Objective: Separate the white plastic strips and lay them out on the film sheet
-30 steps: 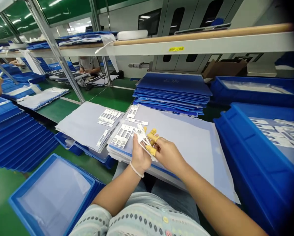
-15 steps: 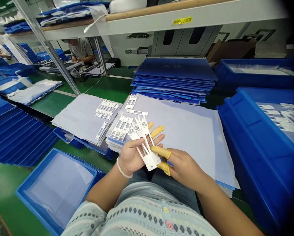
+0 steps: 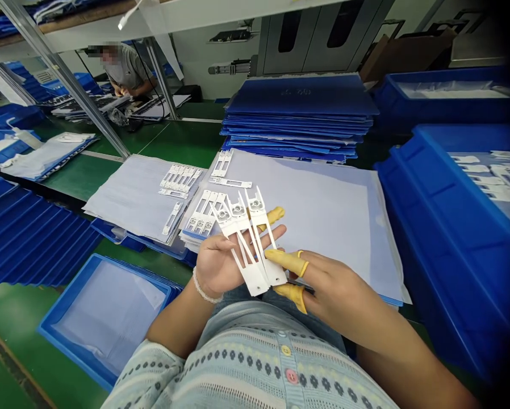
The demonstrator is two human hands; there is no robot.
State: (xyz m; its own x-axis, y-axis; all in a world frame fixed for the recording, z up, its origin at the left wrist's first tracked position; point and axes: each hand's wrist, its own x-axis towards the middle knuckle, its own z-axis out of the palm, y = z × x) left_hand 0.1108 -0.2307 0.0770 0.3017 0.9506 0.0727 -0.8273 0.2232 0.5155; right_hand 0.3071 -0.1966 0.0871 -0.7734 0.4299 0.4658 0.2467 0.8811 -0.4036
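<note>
Lying fanned across both hands near the middle of the view, the white frames [image 3: 255, 279] point their forked ends toward eleven o'clock and their flat ends toward five. They look light and fairly stiff, probably smooth and a little slippery; the thin rails and prongs seem easiest to bend or snap, so the broad flat end looks the best place to hold. There the right hand [image 3: 335, 284], wearing yellow finger covers [image 3: 287, 261], pinches the rightmost frame, forefinger above and thumb below, pressed close together. The left hand [image 3: 214, 264] cups the fan, palm up, thumb against the leftmost frame, fingers spread behind. Toward ten o'clock, loose frames [image 3: 201, 225] lie on a pale sheet [image 3: 323, 199]
</note>
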